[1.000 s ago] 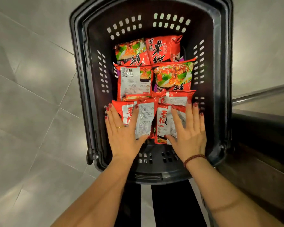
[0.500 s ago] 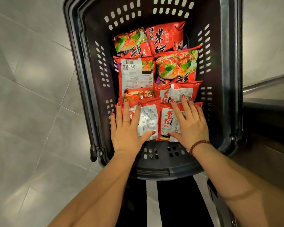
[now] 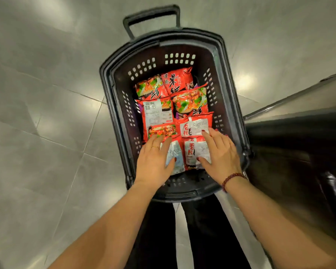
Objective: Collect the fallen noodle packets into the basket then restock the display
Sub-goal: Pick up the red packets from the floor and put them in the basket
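Resting flat with fingers extended, your left hand (image 3: 153, 161) and right hand (image 3: 220, 154) each cover a noodle packet (image 3: 192, 152) in the black basket (image 3: 122, 84). More packets (image 3: 190, 101) lie just beyond both hands.

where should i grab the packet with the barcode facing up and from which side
Pinch its far sealed edge, coming down from above. The barcode packet lies flat, back up; its near end seems tucked under another packet, and the basket wall crowds its left side, so the far edge looks freest.
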`<state>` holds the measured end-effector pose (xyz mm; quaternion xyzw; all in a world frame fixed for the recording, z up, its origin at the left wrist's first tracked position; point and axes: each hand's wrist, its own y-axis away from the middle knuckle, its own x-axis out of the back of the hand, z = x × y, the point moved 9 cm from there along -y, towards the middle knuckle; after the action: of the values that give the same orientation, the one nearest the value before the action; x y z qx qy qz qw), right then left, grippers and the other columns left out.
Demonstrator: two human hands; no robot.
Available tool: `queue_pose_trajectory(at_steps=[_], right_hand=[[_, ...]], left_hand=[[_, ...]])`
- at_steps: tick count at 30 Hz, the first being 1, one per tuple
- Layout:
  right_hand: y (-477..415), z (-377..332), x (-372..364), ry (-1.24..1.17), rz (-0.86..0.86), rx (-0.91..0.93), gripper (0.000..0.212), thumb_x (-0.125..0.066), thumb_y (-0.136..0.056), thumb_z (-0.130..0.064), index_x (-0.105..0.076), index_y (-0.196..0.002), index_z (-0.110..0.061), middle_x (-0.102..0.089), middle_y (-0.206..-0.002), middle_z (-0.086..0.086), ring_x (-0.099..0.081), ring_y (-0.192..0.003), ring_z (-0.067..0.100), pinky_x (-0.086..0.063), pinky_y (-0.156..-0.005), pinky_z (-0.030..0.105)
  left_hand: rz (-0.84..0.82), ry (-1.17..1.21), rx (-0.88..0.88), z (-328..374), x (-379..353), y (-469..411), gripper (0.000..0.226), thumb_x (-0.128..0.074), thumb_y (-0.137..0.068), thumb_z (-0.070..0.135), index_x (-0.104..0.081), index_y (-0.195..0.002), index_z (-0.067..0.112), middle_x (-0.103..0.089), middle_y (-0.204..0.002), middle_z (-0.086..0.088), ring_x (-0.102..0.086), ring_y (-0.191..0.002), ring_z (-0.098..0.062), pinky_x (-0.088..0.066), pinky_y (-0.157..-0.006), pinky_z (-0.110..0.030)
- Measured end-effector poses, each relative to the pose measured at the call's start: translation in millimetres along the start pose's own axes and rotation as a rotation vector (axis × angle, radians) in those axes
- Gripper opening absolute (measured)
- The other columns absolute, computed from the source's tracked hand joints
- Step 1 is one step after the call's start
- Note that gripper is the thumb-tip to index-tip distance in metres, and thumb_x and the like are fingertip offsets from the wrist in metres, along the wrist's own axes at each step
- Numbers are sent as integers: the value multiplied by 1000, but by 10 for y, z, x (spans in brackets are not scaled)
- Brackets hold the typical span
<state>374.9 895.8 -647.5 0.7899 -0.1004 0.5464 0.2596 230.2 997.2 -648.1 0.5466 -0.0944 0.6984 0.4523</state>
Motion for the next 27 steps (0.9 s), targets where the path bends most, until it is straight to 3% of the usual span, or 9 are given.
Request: queue_pose_trajectory(at_steps=[4,9,13,20,24,27], right_hand=[[413,-126,839,-107,129,-157,72,-82,-67,-26,-53,-131,-9,-56,-131,13,-54,-118,34,-46,-99,47],[1369,-205,1756,-134,238,-401,60,-65,-74,-40,-58,-126,-12,-59,-126,11,-55,-112,34,-47,-95,45],[2198,-281,2348,-108,370,-548,60,-79,-68,-34,-62,-121,-13,-62,-122,10,-59,-108,35,-50,-92,45],[4016,-232,2998,-62,554,-921,60,-73,-75,-41,-57,-128,-17,-57,-132,8,-55,-118,31,-47,-97,45],[5155,-317,3017,-64,668,-1139,62,-67,-69,-45,-60,-124,-16,-60,-128,9,-59,-113,31,-51,-92,45],[6054,-504,2928,-56,793,-1313,62,-67,-63,-44,-63,-119,-18,-63,-123,5,-61,-107,26,-52,-88,41]], left_hand=[[72,-18,-259,481,892,135,55,-72,-80,34,-57,-129,14,-57,-128,-10,-50,-122,-32,-46,-96,-44],[28,-31,-568,1309,1841,575,47,-57,-84,40,-58,-124,13,-60,-119,-10,-55,-112,-31,-51,-86,-45],[-9,-60,-821,2006,2217,970,48,-59,-81,40,-62,-120,14,-62,-114,-7,-58,-104,-29,-51,-85,-42],[-138,-203,-1303,3449,2262,2013,57,-54,-76,45,-60,-125,16,-62,-118,-9,-60,-105,-30,-55,-83,-41],[-170,-252,-1535,4163,2102,2806,58,-56,-74,45,-61,-124,16,-63,-116,-10,-62,-102,-32,-57,-78,-42],[-194,-291,-1695,4614,1869,3532,61,-65,-76,44,-58,-131,19,-62,-123,-10,-60,-110,-31,-55,-85,-44]])
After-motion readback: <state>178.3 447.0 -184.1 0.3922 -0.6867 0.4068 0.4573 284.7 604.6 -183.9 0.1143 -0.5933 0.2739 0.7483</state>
